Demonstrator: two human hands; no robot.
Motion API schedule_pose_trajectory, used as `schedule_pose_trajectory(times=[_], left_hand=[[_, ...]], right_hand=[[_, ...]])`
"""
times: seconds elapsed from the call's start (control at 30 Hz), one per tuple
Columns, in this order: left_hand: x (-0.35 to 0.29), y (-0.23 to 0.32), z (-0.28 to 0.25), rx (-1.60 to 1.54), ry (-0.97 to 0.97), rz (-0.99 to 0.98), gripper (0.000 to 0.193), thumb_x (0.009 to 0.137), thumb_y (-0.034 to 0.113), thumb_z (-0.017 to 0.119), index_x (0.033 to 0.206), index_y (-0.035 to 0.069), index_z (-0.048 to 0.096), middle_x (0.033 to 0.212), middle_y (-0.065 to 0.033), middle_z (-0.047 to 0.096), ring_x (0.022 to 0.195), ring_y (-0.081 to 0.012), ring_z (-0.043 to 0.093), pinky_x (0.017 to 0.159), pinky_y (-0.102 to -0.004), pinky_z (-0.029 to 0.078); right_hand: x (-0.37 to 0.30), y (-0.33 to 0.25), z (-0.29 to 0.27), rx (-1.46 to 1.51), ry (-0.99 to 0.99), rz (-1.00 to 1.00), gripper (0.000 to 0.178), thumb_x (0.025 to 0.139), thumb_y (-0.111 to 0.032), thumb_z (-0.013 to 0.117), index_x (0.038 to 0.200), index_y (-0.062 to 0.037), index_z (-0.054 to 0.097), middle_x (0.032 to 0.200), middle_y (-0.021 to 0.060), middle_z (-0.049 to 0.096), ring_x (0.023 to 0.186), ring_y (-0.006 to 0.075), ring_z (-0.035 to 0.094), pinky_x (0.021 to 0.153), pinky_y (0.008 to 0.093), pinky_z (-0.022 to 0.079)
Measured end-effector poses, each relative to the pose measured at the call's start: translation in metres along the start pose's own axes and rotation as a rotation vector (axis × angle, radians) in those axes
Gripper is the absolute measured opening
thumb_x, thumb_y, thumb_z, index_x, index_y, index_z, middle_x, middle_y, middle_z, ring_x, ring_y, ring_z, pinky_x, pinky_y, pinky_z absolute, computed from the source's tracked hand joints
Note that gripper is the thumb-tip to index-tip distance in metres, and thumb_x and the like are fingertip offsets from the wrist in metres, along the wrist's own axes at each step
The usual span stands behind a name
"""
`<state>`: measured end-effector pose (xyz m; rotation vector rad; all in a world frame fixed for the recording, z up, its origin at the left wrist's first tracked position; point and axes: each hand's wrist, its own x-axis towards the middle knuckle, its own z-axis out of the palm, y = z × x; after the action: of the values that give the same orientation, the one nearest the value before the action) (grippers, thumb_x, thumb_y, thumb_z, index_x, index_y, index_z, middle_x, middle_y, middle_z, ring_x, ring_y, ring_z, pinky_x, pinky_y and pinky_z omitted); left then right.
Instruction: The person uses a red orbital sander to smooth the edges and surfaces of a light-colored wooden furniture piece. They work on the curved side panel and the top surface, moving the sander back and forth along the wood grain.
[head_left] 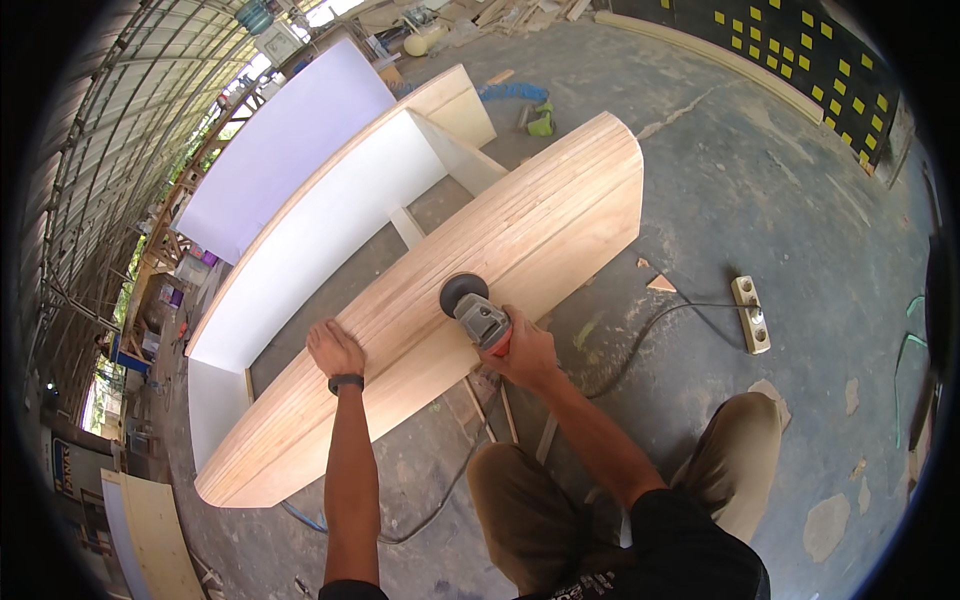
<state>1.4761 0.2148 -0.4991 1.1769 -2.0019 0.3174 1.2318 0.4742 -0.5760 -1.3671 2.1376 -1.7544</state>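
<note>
My right hand (pixel 527 352) is wrapped round the body of an angle grinder (pixel 484 322), grey with a red rear part. The grinder's round dark disc (pixel 463 292) lies against the slatted top of a long curved wooden panel (pixel 540 205); whether it spins I cannot tell. My left hand (pixel 336 349), with a dark band at its wrist, rests flat on the same panel to the left of the grinder, fingers stretched out. The panel forms the near side of a large wooden frame with white inner faces (pixel 340 230).
A power strip (pixel 750 315) with a plugged-in cord lies on the concrete floor at right; the cord (pixel 640 335) runs toward me. Behind the frame leans a pale purple board (pixel 290 150). A black panel with yellow squares (pixel 790 50) lies at far right. Wood scraps (pixel 660 284) dot the floor.
</note>
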Motion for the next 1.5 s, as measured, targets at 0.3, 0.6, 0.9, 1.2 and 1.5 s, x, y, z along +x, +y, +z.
schedule_pose_trajectory(times=[0.3,0.6,0.9,1.2,1.5], left_hand=[[-0.001,0.001,-0.001,0.003,0.028,-0.009,0.023,0.106,0.015,0.049,0.099,-0.001,0.065,0.098,-0.0212,0.066,0.099,-0.0424,0.058,0.091,-0.0533,0.044],[0.001,0.011,-0.002,-0.017,0.025,-0.007,0.024,0.106,0.014,0.048,0.099,-0.001,0.065,0.101,-0.0212,0.067,0.101,-0.0418,0.059,0.093,-0.0527,0.044],[-0.001,0.0,0.002,-0.003,0.015,0.025,0.021,0.105,0.012,0.049,0.101,-0.001,0.065,0.101,-0.0205,0.066,0.099,-0.0419,0.059,0.093,-0.0518,0.044],[-0.001,-0.001,-0.001,0.021,0.013,0.022,0.021,0.105,0.012,0.049,0.102,-0.001,0.065,0.102,-0.0203,0.066,0.1,-0.0419,0.059,0.093,-0.0519,0.044],[-0.001,0.002,0.004,0.019,0.005,-0.038,0.021,0.104,0.013,0.05,0.103,0.0,0.066,0.106,-0.0192,0.067,0.105,-0.0409,0.059,0.097,-0.0511,0.044]], right_hand=[[0.032,0.031,-0.039,0.069,0.221,0.208,0.079,0.082,-0.044,0.088,0.136,-0.0015,0.05,0.106,0.0248,0.075,0.097,0.0456,0.073,0.082,0.051,0.058],[0.024,0.016,-0.026,0.1,0.141,0.279,0.081,0.083,-0.046,0.087,0.139,0.0,0.049,0.111,0.024,0.074,0.103,0.0425,0.073,0.086,0.0485,0.058],[-0.003,0.001,0.006,-0.095,-0.085,-0.015,0.089,0.074,-0.047,0.088,0.144,-0.007,0.049,0.108,0.0185,0.071,0.101,0.0421,0.072,0.082,0.0522,0.059],[0.07,0.058,-0.088,0.041,0.3,0.282,0.079,0.083,-0.052,0.084,0.133,-0.0024,0.049,0.098,0.027,0.074,0.094,0.0492,0.072,0.082,0.0538,0.056],[0.073,0.054,-0.083,0.09,0.27,0.274,0.078,0.085,-0.052,0.083,0.134,-0.0029,0.049,0.101,0.0277,0.074,0.097,0.0486,0.072,0.082,0.0527,0.056]])
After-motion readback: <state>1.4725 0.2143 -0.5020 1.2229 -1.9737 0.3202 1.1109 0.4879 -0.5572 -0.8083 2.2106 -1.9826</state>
